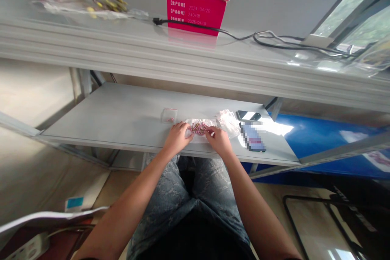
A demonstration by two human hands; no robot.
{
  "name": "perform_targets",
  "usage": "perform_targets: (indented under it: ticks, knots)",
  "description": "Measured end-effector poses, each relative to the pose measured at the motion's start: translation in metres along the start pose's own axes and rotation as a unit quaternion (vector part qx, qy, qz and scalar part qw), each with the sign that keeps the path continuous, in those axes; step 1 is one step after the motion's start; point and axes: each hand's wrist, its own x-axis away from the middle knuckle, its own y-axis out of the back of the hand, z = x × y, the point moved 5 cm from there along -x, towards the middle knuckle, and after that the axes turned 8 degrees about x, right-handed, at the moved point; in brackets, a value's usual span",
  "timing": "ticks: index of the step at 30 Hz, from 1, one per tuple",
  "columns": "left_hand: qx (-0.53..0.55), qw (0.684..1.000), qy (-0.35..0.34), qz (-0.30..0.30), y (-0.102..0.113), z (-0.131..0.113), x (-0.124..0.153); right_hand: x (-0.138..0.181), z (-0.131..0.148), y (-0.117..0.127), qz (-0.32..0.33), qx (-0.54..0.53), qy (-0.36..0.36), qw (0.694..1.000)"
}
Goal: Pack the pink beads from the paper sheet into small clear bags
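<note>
A clear plastic bag (187, 122) of small pink and brownish pieces (198, 128) lies flat near the front edge of the lower shelf. My left hand (178, 139) is closed on the bag's left end, thumb and fingers at its edge. At the other end my right hand (219, 141) pinches with thumb and forefinger among the pieces; what is between the fingertips is too small to make out. Just behind my left hand lies a small clear sachet (169, 116) with a few pink pieces in it. A crumpled heap of clear bags (228, 121) sits beyond my right hand.
Two phones, one dark (249, 115) and one with a blurred screen (252, 137), lie on the right of the grey shelf (122, 109). Above, an upper shelf (128, 53) carries red boxes (195, 10), a black cable (234, 37) and a bag of dried yellowish pieces (109, 5).
</note>
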Motion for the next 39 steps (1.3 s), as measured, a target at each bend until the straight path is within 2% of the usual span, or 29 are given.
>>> perform_targets:
  ticks: [4,15,29,39]
  knots:
    - [0.003,1.000,-0.006,-0.004,0.001,-0.002,0.000,0.006,0.002,-0.005,0.025,0.051,0.029,0.998]
    - [-0.002,1.000,-0.005,0.002,0.000,0.000,0.000,0.004,0.007,-0.008,0.026,0.116,0.021,0.993]
    - [-0.013,1.000,-0.003,0.010,-0.001,0.001,0.000,-0.006,0.008,-0.009,0.059,0.133,0.055,0.988]
    - [-0.011,1.000,0.003,0.006,-0.001,0.001,0.001,-0.009,0.009,-0.008,0.065,0.127,0.042,0.989]
